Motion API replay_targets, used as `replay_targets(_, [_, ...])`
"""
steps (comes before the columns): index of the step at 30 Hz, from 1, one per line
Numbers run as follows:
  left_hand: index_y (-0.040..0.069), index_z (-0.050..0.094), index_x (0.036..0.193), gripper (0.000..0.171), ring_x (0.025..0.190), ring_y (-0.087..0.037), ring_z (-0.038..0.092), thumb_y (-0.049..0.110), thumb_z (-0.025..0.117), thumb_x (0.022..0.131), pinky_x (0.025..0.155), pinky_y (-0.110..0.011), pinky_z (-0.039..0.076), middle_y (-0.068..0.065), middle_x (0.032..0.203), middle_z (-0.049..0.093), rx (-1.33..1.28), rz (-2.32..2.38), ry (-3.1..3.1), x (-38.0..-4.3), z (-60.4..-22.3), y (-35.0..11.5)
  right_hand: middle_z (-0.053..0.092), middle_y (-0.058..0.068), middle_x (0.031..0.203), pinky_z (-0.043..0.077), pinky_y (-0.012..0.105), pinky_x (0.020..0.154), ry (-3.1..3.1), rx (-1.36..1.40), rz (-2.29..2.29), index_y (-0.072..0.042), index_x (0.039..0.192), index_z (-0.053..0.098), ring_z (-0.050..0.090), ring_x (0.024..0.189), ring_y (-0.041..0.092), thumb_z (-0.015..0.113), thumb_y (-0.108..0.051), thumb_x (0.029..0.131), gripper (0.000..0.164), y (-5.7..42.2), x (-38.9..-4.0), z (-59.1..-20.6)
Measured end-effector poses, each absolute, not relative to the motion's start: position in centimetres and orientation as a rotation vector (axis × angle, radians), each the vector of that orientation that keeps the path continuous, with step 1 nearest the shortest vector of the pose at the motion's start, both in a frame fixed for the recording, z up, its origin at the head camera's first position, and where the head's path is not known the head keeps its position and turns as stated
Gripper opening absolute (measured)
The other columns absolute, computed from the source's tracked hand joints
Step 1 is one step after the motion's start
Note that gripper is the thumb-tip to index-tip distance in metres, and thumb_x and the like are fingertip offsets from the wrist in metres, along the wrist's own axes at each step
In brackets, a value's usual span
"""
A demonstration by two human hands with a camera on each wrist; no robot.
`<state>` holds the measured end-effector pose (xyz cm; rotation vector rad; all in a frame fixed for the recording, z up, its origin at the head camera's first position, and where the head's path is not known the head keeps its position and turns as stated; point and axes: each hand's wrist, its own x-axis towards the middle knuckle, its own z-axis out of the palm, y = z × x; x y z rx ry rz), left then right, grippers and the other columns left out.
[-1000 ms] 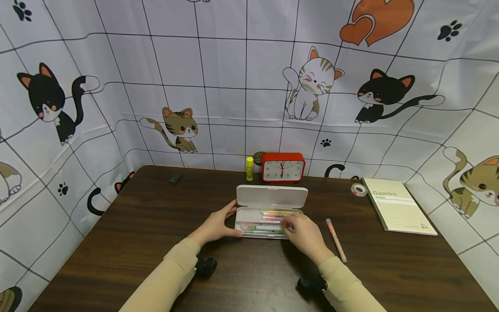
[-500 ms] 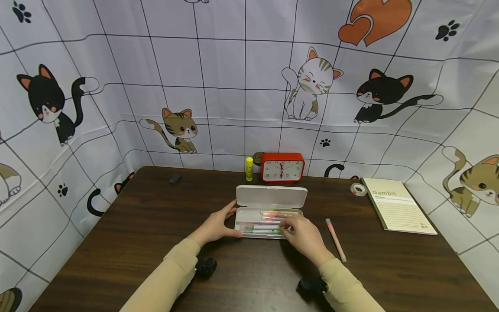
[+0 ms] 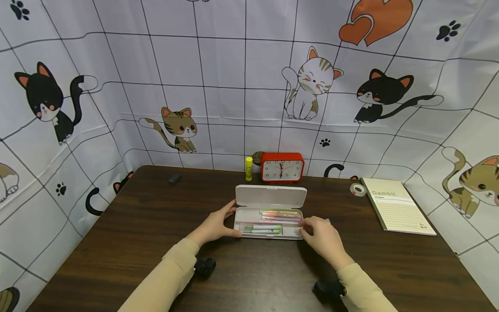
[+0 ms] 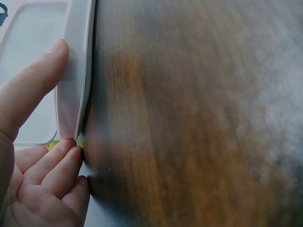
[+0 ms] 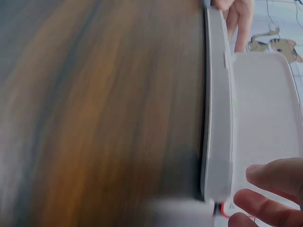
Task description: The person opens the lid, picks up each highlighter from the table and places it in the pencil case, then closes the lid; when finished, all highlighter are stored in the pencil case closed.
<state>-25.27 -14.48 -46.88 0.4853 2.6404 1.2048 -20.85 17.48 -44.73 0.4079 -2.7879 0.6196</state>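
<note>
A white plastic pencil case lies on the table with its lid raised. Inside, green-and-white pens lie in the front part, with pink and yellow pens behind. My left hand grips the case's left end; in the left wrist view, the thumb lies over the front wall and the fingers meet the end. At the right end is my right hand. Its thumb and fingers are apart in the right wrist view, with nothing seen between them; contact with the case's edge is unclear.
Behind the case stand a yellow glue stick and a red alarm clock. A tape roll and a notepad lie at the right. A small dark block sits far left on the brown table.
My right hand has moved right, from over the pens to the case's right end, baring that part of the case. It now covers most of the pink pen on the table. The left hand stays.
</note>
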Motion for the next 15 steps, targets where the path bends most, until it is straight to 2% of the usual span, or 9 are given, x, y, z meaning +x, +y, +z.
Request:
replay_targets(8, [0.010, 0.018, 0.153, 0.107, 0.133, -0.027, 0.042, 0.033, 0.084, 0.071, 0.109, -0.046, 0.032, -0.013, 0.144, 0.046, 0.482, 1.204, 2.641, -25.3, -46.8, -14.5, 0.067, 0.001, 0.085, 0.050, 0.036, 0.064, -2.816, 0.330, 0.671, -0.012, 0.091, 0.073, 0.061, 0.074, 0.016, 0.073, -0.008, 0.081, 0.011, 20.2, -20.4, -44.5])
replay_targets(15, [0.008, 0.018, 0.152, 0.107, 0.133, -0.028, 0.042, 0.032, 0.084, 0.072, 0.108, -0.047, 0.032, -0.014, 0.144, 0.045, 0.493, 1.216, 2.635, -25.3, -46.9, -14.5, 0.066, 0.002, 0.083, 0.051, 0.038, 0.063, -2.833, 0.266, 0.635, -0.011, 0.090, 0.072, 0.061, 0.073, 0.018, 0.074, -0.010, 0.080, 0.010, 22.5, -20.0, -44.6])
